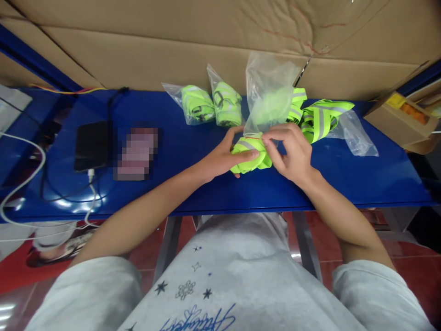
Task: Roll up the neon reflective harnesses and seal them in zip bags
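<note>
My left hand (229, 158) grips a rolled neon-yellow reflective strap (246, 158), its thumb lying across the front. At the mouth of a clear plastic bag (270, 73), my right hand (291, 149) pinches the bag's edge, marked by a red line, just above the roll. The bag stands up behind the roll, and yellow material shows through it. To the left are two bagged strap rolls, one (197, 105) lying beside the other (227, 103). Loose reflective straps (319, 119) are heaped to the right of my right hand.
An empty-looking clear bag (360, 135) lies right of the loose straps. An open cardboard box (401, 119) stands at the right edge. On the left, a black phone (91, 146) is plugged into a white cable (90, 188), near a blurred-out item (137, 154). Cardboard (155, 55) walls the blue table's (193, 191) back.
</note>
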The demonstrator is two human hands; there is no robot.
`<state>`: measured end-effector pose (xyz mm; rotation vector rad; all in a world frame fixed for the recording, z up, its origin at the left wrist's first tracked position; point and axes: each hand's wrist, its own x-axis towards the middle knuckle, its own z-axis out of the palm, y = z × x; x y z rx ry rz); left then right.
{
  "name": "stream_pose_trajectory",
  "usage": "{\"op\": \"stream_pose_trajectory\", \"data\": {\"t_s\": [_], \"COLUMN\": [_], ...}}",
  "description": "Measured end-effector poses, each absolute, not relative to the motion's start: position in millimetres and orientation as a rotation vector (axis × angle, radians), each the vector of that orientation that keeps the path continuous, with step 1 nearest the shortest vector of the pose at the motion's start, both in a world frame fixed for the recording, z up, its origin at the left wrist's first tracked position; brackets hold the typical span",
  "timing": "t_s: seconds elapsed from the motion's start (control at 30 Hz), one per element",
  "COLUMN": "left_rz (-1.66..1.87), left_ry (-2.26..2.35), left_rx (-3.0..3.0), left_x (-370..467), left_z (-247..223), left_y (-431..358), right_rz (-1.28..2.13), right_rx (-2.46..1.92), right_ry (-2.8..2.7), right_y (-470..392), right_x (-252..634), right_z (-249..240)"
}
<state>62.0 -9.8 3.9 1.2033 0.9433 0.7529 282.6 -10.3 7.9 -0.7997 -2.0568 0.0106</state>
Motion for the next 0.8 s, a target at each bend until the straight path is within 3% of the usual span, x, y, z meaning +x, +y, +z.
{"op": "stream_pose_trajectory", "data": {"t_s": [0.4,0.8], "left_rz": [1.011,1.149], "left_ry": [0.813,0.821], "left_rx": [0.983,0.882], "left_x": [70.6,74.3], "left_z": [5.9,3.0], "left_y": [-14.4,-14.0], "right_rz": [-0.151,0.194], "right_rx": [-0.758,-0.755], "right_ry": [-2.022,-2.054], "right_y": [-12.6,-13.7], "right_x": [278.8,267.1], "right_z": [7.0,11.3]}}
